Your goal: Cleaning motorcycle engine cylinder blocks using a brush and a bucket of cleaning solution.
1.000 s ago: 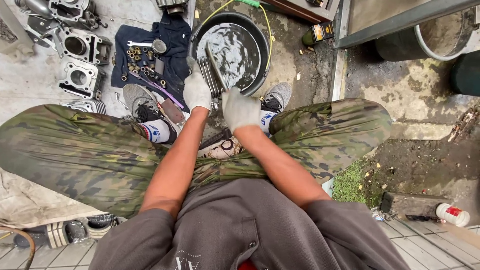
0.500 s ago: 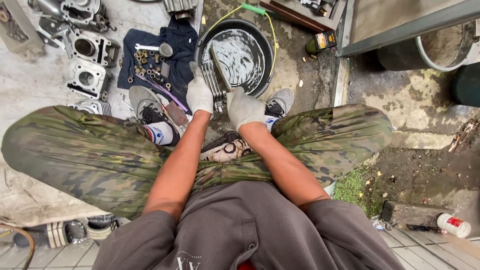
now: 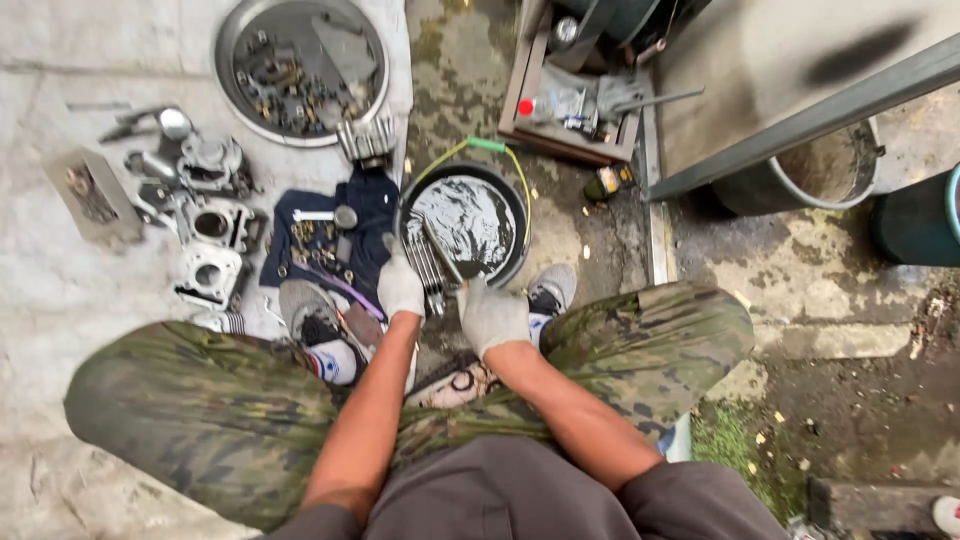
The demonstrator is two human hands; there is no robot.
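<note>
Small clear red-capped bottle (image 3: pixel 545 106) lying in the wooden tray (image 3: pixel 520 100), beyond the dark basin (image 3: pixel 512 200).

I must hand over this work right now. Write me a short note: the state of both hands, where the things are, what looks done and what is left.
Left hand, gloved, holds a finned metal part at the rim of the dark basin.
Right hand, gloved, holds a brush over the liquid.
Engine parts and small pieces on a blue cloth lie to the left; more fill a round tray.
Done or left: cannot tell.
</note>
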